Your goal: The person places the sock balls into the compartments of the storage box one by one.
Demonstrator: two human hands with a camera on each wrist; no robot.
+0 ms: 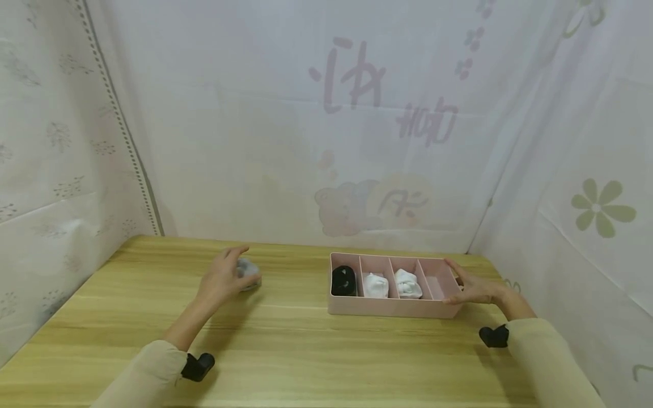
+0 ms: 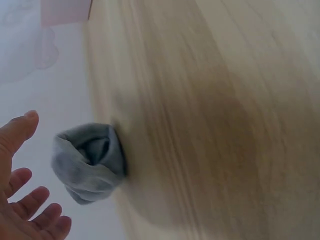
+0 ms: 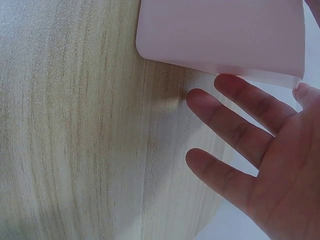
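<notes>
A rolled-up grey sock (image 2: pixel 90 165) rests on the table at the left. My left hand (image 1: pixel 221 277) is beside it, fingers spread and thumb apart; in the left wrist view a gap shows between this hand and the sock. At the right stands a pink divided box (image 1: pixel 393 307). My right hand (image 1: pixel 476 287) holds its right end, thumb at the near wall and a finger at the far corner. The other fingers (image 3: pixel 227 120) reach out straight by the end wall. Inside the box, a black bundle (image 1: pixel 344 281) and two white bundles, one (image 1: pixel 376 285) left of the other (image 1: pixel 408 284), fill separate compartments.
The box's rightmost compartment (image 1: pixel 435 286) shows a bare floor. Wood-grain table (image 1: pixel 306 357) stretches between the hands and in front of the box. Printed white cloth (image 1: pixel 245 141) hangs behind the table and on both sides. Black camera mounts (image 1: pixel 198 367) sit at both wrists.
</notes>
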